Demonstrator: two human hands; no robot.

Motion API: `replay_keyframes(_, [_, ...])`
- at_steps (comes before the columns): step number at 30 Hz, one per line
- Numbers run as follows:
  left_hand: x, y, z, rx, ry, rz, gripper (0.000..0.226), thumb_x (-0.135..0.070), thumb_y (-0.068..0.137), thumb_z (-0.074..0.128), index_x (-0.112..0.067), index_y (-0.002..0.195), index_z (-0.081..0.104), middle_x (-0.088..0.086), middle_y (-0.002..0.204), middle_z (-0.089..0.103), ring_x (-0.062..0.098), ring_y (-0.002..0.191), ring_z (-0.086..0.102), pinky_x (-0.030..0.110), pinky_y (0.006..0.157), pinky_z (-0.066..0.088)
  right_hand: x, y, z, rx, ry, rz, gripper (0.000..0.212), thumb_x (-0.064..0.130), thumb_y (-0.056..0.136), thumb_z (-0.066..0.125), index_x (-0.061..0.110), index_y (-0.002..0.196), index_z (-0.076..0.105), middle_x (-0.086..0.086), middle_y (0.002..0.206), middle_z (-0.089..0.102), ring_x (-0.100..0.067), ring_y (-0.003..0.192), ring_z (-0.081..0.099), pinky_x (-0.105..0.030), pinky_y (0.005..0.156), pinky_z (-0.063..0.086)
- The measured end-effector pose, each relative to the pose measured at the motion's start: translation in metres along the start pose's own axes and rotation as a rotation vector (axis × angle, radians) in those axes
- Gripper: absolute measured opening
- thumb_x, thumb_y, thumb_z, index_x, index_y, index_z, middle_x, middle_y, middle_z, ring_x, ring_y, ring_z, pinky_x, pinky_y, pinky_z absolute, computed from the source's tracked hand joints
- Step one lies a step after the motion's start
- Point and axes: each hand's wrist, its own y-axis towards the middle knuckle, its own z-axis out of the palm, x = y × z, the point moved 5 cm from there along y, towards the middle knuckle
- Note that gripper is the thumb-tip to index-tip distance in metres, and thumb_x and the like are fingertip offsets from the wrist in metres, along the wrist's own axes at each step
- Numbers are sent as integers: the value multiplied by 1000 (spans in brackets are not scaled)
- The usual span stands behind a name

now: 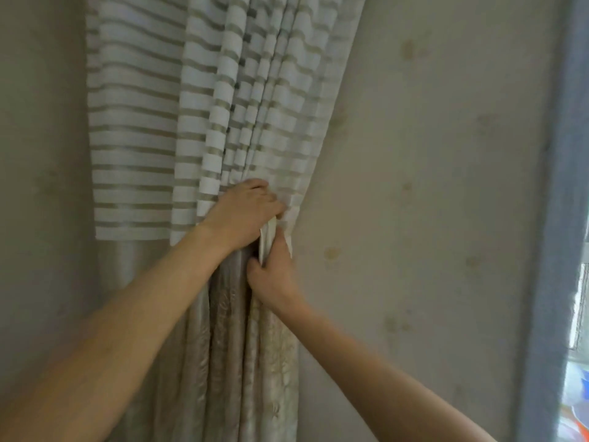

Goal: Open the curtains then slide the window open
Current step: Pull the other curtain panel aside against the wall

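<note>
A curtain (204, 100) hangs bunched against the wall, white with beige stripes above and plain patterned beige (223, 346) below. My left hand (245, 208) is clenched around the gathered folds at mid-height. Just beneath it, my right hand (271, 275) grips the folded curtain edge, a pale strip of cloth sticking up between its fingers. At the far right edge, a sliver of the window (581, 301) shows bright beyond a grey frame (554, 218).
A beige wall (430, 186) with several faint brown stains fills the space between the curtain and the window frame. Another stretch of wall (41, 154) lies left of the curtain. Colourful blurred objects (578, 406) show through the window's lower part.
</note>
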Motion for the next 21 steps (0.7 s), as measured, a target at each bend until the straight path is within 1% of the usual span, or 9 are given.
replay_keyframes(3, [-31,14,-5,92,-65,39,60,4,73,59,-26,125,61,-3,129,65,19,129,51,27,119,15,-4,-7,-27,-43,0,42,77,30,79,53,25,150,26,-3,141,50,-21,132,50,-45,108,45])
replay_keyframes(6, [-62,30,-15,82,-148,109,63,2,74,56,-27,129,57,-3,138,59,14,136,44,27,122,9,-10,-16,-57,-114,-21,59,82,31,81,55,22,155,20,-7,147,49,-22,135,49,-44,109,45])
replay_keyframes(9, [-89,41,-23,140,-189,124,64,0,81,53,-26,139,50,-1,154,43,16,147,27,27,121,2,-18,-23,-88,-173,-72,47,91,40,78,53,19,158,15,-8,158,38,-21,145,39,-45,115,39])
replay_keyframes(11, [-105,49,-30,158,-253,125,62,-2,86,50,-22,144,46,-1,156,39,18,148,24,27,121,2,-22,-28,-108,-195,-79,55,92,44,78,53,19,158,16,-5,158,38,-19,145,38,-45,115,39])
replay_keyframes(12, [-113,54,-34,156,-310,125,58,-4,88,48,-19,145,46,0,155,41,18,148,26,29,123,5,-23,-31,-119,-210,-75,58,90,46,79,54,19,157,19,-4,156,41,-18,143,41,-45,114,41])
replay_keyframes(14, [-127,65,-43,147,-432,112,50,-8,92,47,-14,141,51,3,148,50,21,142,36,33,121,19,-25,-38,-142,-239,-73,55,82,47,81,56,19,153,26,-3,149,49,-17,136,49,-45,109,45])
replay_keyframes(17, [-148,82,-56,79,-560,74,37,-13,94,47,-16,130,56,3,130,61,22,124,51,36,105,41,-26,-47,-176,-266,-82,38,61,40,87,57,24,142,38,3,132,58,-10,120,58,-41,98,52])
replay_keyframes(19, [-161,92,-63,59,-636,26,41,-12,95,45,-18,136,50,2,138,56,21,123,54,37,103,44,-25,-52,-197,-269,-78,35,43,36,90,58,30,131,45,10,121,61,-2,110,61,-35,92,54])
replay_keyframes(21, [-177,105,-73,18,-705,-31,47,-11,96,45,-19,142,42,3,145,50,22,123,55,40,102,46,-25,-59,-221,-268,-69,25,41,37,93,57,34,132,45,12,124,61,3,110,58,-29,93,51])
